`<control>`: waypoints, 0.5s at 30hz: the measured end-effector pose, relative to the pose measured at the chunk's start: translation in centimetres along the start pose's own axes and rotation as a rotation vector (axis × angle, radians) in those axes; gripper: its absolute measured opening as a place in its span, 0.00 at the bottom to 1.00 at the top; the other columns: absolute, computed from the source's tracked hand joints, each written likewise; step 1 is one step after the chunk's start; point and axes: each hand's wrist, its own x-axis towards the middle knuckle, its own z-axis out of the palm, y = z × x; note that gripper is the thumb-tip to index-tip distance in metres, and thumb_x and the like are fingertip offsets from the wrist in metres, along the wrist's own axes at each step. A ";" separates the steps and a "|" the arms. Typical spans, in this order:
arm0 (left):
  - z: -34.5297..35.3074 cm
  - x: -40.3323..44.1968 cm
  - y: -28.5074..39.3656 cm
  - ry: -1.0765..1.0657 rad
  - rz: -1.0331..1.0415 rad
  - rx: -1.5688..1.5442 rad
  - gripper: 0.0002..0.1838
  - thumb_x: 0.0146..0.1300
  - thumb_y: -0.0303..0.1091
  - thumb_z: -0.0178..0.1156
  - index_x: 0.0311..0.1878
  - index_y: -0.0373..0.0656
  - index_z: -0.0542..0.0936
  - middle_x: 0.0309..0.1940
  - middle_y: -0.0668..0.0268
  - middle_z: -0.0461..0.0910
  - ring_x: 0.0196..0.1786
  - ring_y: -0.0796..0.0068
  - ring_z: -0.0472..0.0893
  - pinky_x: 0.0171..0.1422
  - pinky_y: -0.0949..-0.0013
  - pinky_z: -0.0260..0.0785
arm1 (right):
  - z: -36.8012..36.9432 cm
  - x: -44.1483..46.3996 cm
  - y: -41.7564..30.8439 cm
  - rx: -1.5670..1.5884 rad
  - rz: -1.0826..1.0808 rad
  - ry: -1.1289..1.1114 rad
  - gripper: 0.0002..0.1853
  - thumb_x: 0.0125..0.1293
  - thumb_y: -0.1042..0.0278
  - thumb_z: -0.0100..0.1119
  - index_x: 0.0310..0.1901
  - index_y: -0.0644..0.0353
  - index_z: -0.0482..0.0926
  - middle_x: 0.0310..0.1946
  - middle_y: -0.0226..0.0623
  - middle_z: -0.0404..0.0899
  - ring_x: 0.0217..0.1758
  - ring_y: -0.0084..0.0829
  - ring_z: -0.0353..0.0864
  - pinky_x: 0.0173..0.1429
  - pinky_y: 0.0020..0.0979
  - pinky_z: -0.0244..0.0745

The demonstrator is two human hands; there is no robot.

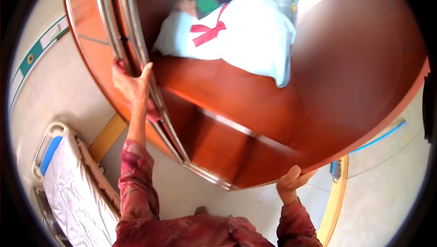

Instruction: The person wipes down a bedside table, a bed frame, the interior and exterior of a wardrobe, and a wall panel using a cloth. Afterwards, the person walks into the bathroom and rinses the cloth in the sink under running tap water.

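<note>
A reddish-brown wooden cabinet point(227, 80) with metal-edged doors point(134, 26) stands in front of me. My left hand point(131, 85) is closed round a door's metal-trimmed edge with a red cloth point(154, 111) in its grip; the cloth shows above and below the hand. Lower right, my right hand point(292, 183) grips the cabinet's side edge, thumb on the near side and fingers partly hidden. Inside lies a white and pale blue cloth bundle point(255, 33) with a red ribbon point(210, 33) tied on it.
Behind the bundle are dark and green fabric point(207, 1) and a grey-green case point(287, 1). At lower left stands a bed point(79, 187) with a pale, shiny cover. On the right, a grey brush head point(336, 170) and a blue pole point(382, 136) show near the wall.
</note>
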 end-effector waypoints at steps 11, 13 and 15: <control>2.2 -1.6 1.8 0.260 -0.133 0.340 0.53 0.40 0.57 0.77 0.67 0.42 0.64 0.53 0.50 0.70 0.58 0.45 0.70 0.60 0.45 0.65 | -0.4 0.9 -1.0 0.193 0.111 -0.093 0.41 0.61 0.70 0.48 0.71 0.74 0.39 0.63 0.49 0.56 0.64 0.40 0.59 0.69 0.37 0.57; 2.4 -2.1 2.0 0.273 -0.139 0.337 0.53 0.40 0.57 0.77 0.67 0.42 0.63 0.54 0.50 0.70 0.58 0.45 0.69 0.60 0.46 0.64 | -0.6 0.8 -0.6 0.139 0.056 -0.082 0.40 0.59 0.72 0.46 0.70 0.74 0.39 0.63 0.50 0.56 0.64 0.40 0.59 0.69 0.37 0.57; 2.4 -2.3 2.6 0.288 -0.148 0.341 0.53 0.41 0.56 0.76 0.68 0.42 0.63 0.55 0.51 0.70 0.58 0.46 0.69 0.60 0.46 0.64 | -0.8 1.1 -0.8 0.145 0.130 -0.126 0.41 0.58 0.74 0.44 0.70 0.74 0.38 0.63 0.51 0.56 0.65 0.41 0.59 0.70 0.36 0.56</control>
